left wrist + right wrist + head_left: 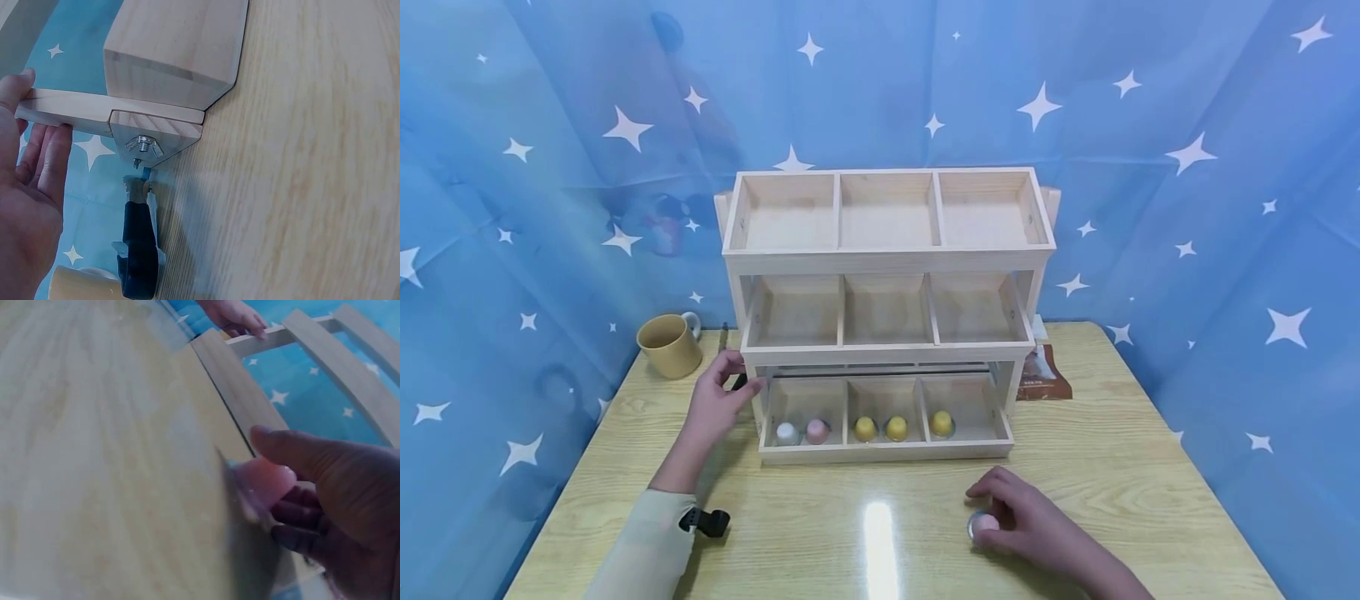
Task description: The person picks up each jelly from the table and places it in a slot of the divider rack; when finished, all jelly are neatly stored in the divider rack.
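A three-tier wooden rack with divided trays stands on the table. My left hand grips its left side post, thumb on one face and fingers on the other. My right hand, near the table's front right, pinches a small pink dome-shaped piece with a clear rim between thumb and fingers. In the bottom tray, the left compartment has a white piece and a pink piece. Two yellow pieces lie in the middle one, and another yellow piece in the right.
A tan mug stands left of the rack. Beside the rack's left foot lies a black-handled tool. A brown packet is behind the rack on the right. Blue star-patterned curtain surrounds the table.
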### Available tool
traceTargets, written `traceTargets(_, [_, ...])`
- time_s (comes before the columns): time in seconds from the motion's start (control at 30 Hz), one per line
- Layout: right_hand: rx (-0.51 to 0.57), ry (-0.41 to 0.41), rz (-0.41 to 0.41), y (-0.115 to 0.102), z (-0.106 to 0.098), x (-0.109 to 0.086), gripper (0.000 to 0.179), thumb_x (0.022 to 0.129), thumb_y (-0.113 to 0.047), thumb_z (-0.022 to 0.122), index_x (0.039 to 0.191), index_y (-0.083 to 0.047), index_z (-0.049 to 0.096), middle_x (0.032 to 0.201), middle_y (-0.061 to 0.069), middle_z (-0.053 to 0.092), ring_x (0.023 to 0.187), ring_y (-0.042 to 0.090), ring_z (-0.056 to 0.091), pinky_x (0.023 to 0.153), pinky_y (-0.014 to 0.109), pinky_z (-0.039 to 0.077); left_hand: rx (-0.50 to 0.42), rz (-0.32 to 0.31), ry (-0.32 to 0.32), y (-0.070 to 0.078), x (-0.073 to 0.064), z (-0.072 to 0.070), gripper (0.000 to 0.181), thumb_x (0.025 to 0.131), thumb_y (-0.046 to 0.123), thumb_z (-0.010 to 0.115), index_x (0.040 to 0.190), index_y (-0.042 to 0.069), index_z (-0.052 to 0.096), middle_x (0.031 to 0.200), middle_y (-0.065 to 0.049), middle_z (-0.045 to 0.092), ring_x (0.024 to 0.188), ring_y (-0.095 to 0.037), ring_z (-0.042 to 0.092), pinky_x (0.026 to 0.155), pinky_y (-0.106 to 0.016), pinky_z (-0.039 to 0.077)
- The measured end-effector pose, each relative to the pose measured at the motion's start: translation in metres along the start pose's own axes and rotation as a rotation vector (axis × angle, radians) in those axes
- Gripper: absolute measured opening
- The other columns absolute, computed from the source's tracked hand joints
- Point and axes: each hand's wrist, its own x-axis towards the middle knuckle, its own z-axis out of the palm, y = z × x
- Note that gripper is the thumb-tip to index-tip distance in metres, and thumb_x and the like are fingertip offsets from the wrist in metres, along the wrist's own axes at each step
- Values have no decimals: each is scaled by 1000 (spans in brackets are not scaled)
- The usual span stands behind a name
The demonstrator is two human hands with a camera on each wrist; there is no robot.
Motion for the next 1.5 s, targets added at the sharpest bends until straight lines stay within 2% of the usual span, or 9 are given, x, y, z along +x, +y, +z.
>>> traceTargets(0.23, [32,-53,-8,1,5,-4,32,98,-30,88,125,-22,71,120,-3,62,99,7,59,80,26,53,36,-22,8,0,1,0,38,100,8,83,131,3,61,131,-23,67,118,-14,60,110,-54,51])
traceTargets(0.47, [12,-71,47,-1,4,-6,22,102,-31,84,117,-29,69,113,-12,63,100,6,59,83,26,51,50,-31,6,1,-2,-2,40,101,12,84,132,3,61,132,-22,67,119,-14,60,109,-50,50])
traceTargets(0.6, [-18,-69,20,-3,5,-7,17,105,-32,80,119,-30,70,112,-15,65,99,5,60,83,26,51,67,-35,14,2,-3,-2,39,101,11,84,132,4,62,130,-20,69,117,-11,60,103,-31,52])
traceTargets(0.7, [-49,-39,-23,-6,6,-5,18,105,-28,80,121,-30,73,114,-16,67,100,5,61,85,26,54,75,-29,14,13,-5,-1,36,101,6,82,131,0,61,129,-25,68,115,-9,60,98,-20,50])
traceTargets(0.83, [-98,70,-158,-7,5,-1,31,97,-10,86,123,-23,76,119,-11,69,101,5,64,85,27,57,82,-30,5,13,-5,-1,36,102,7,81,131,0,61,130,-24,68,116,-9,60,100,-25,51])
traceTargets(0.97, [-128,177,-253,-10,2,5,43,87,6,89,123,-13,78,119,-4,70,97,6,64,79,26,59,72,-27,-1,3,-3,-3,39,102,13,84,133,4,62,131,-19,69,119,-11,60,100,-27,52])
traceTargets(1.2, [-122,294,-197,-13,-9,16,49,84,7,91,126,-15,80,117,-7,71,90,5,63,73,28,59,58,-28,1,2,-2,-2,41,101,13,85,133,4,62,131,-20,70,119,-12,61,102,-34,54])
traceTargets(1.4, [-170,383,-201,-15,-20,32,49,83,11,89,127,-11,81,117,-2,70,89,7,61,72,30,57,28,-19,1,0,-2,-2,40,100,10,84,133,3,62,131,-23,68,119,-13,60,115,-59,46])
traceTargets(1.5, [-188,399,-207,-15,-25,40,50,83,12,89,127,-9,81,115,-1,69,88,7,61,71,30,58,15,-16,0,0,-1,-1,40,100,9,84,132,2,62,131,-24,67,119,-15,60,117,-64,43])
